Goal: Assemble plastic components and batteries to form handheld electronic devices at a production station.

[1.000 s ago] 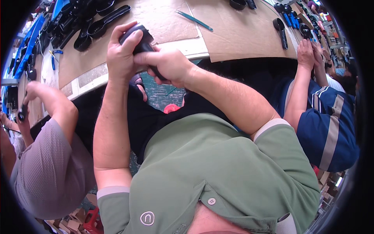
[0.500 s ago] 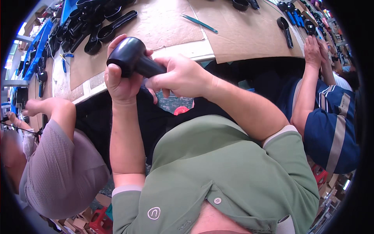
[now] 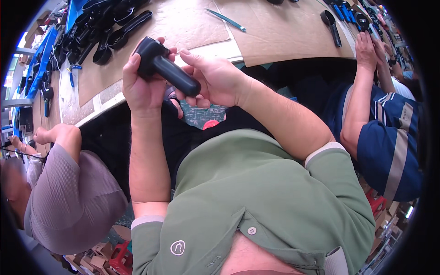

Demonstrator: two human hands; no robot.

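Note:
A glossy black plastic housing (image 3: pixel 176 75) with a rounded head and a tubular handle is held above my lap, by the table's front edge. Its head sits in my left hand (image 3: pixel 145 89), the thumb on the near side and fingers behind. My right hand (image 3: pixel 220 82) is at the handle end, its thumb raised off and the fingers curled underneath, partly hidden by the handle. The handle slants down to the right, toward my right palm.
Many black scoop-shaped shells (image 3: pixel 121 39) are piled at the left of the cardboard-covered table (image 3: pixel 183 23). A teal pen-like tool (image 3: pixel 225 19), blue-handled pliers (image 3: pixel 72 75) and another black shell (image 3: pixel 331 27) lie around. Co-workers sit on both sides, the right one's hands (image 3: pixel 365 50) on the table.
The housing has been turned, so its rounded top no longer faces up and its handle points nearer to me. My right hand has loosened from gripping the handle's top to cupping it from below.

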